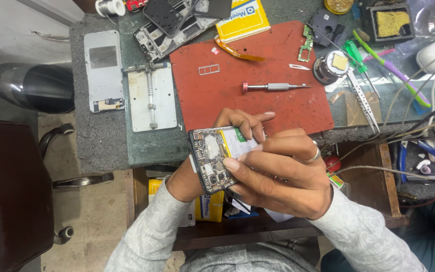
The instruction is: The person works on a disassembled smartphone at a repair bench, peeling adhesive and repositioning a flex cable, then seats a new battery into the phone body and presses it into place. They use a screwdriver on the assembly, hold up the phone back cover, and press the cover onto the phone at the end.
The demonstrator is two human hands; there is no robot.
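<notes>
An opened smartphone (211,157) with its back off shows a circuit board and a white battery. My left hand (237,123) cradles it from below, fingers curling over its far edge. My right hand (283,174), with a ring on one finger, lies over the battery side, thumb pressing on the phone's middle. Both hands hold the phone just off the near edge of the red work mat (258,95). A small precision screwdriver (275,87) lies on the mat beyond the hands, untouched.
On the bench: a metal phone-holding jig (151,95), a grey back cover (103,70), another dismantled phone (174,27), a SIM tray (209,69), tweezers (363,100), a green circuit board (306,44), screwdrivers (358,58), cables at right. A dark chair (6,191) stands left.
</notes>
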